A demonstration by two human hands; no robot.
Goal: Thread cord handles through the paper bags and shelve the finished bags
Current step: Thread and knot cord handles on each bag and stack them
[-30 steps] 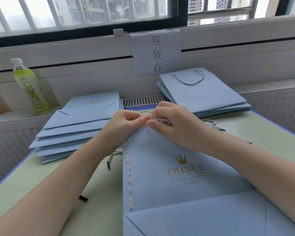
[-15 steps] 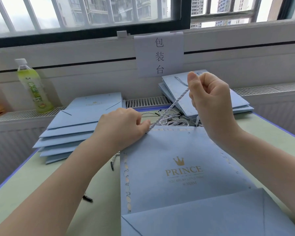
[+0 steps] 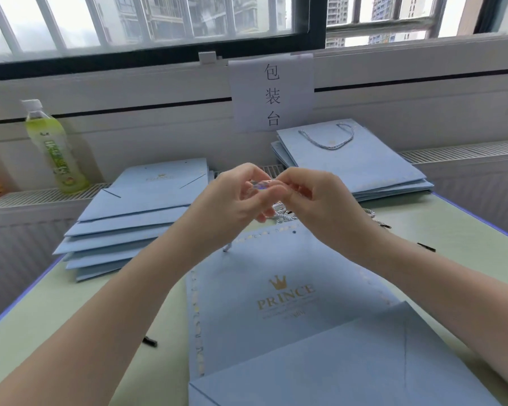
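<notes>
Knotting time above the bag
Left hand (image 3: 235, 197) and right hand (image 3: 314, 200) both pinch the cord (image 3: 263, 184), probably tying it; bag (image 3: 279, 276) flat on table (image 3: 71, 317) below.

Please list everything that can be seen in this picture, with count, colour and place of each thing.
Bag in work: one, light blue with gold PRINCE print, flat on the table, nearest.
Unthreaded bags: one stack, light blue, far left.
Finished bags: one stack, light blue, far right, cord handle on top.
Loose cords: a bundle, blue-white, beyond the near bag.
Table: one, pale green.
Bottle: one, green drink, upright on the ledge, left.
Paper sign: one, white, on the wall.
Left hand: pinches a cord.
Right hand: pinches the same cord.
</notes>
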